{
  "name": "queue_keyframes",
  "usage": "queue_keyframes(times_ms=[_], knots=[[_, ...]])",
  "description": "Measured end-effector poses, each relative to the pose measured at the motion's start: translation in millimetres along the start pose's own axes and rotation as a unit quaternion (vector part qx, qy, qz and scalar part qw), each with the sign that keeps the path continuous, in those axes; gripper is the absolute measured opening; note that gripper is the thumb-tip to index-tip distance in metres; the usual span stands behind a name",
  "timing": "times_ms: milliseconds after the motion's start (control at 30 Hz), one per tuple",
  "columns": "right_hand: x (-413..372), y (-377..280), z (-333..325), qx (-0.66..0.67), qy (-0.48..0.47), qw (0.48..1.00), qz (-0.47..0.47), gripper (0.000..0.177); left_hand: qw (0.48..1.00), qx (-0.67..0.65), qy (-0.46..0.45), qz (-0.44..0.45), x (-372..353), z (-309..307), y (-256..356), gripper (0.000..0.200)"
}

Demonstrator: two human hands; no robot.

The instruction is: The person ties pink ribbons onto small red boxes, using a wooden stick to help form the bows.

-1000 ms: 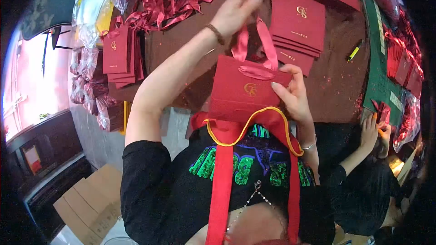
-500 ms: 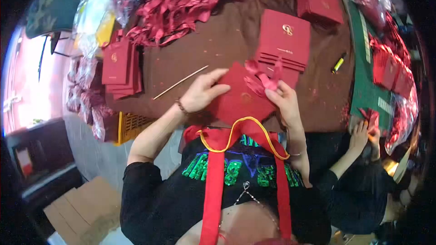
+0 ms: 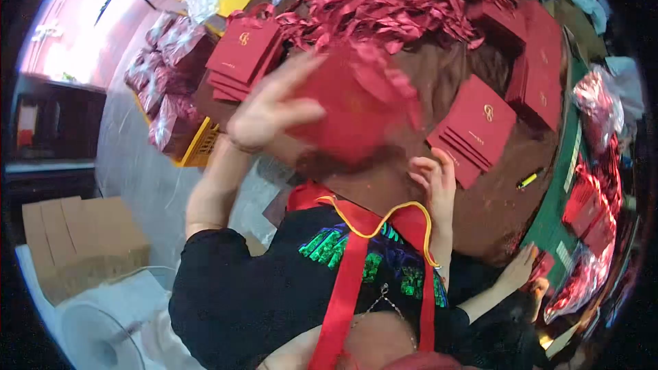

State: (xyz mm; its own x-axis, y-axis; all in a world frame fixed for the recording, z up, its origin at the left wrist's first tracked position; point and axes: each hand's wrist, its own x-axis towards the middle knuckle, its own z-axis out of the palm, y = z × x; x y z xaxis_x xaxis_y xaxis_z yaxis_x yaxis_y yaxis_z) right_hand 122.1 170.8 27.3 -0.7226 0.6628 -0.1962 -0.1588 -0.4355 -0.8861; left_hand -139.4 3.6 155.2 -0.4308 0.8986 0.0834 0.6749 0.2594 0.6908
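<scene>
Left hand (image 3: 264, 113) is gripping the red bag (image 3: 353, 106), which is blurred and raised over the bench (image 3: 480, 219). The bag is lying to the right of the grip. Right hand (image 3: 435, 181) is hanging open just below it, beside a stack of bags (image 3: 476, 127). Ribbon pile (image 3: 397, 0) is lying beyond, with another stack (image 3: 243, 55) to the left.

Ribbon heap (image 3: 391, 0), yellow marker (image 3: 526, 180) — cardboard box (image 3: 82, 240)

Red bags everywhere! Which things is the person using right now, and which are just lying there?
In use:
- red bag, blurred, held up by the left hand
- right hand, open and holding nothing, at the table edge

Lying about:
- ribbon pile
- stack of flat bags
- yellow pen
- cardboard box on the floor
</scene>
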Motion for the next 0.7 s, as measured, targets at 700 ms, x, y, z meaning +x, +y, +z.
queue_keyframes(times_ms=[700], knots=[[-7, -8, -52, -0.095, 0.172, 0.979, -0.046, 0.014, 0.825, 0.531, 0.066, -0.18, 44, 10, -154, 0.075]])
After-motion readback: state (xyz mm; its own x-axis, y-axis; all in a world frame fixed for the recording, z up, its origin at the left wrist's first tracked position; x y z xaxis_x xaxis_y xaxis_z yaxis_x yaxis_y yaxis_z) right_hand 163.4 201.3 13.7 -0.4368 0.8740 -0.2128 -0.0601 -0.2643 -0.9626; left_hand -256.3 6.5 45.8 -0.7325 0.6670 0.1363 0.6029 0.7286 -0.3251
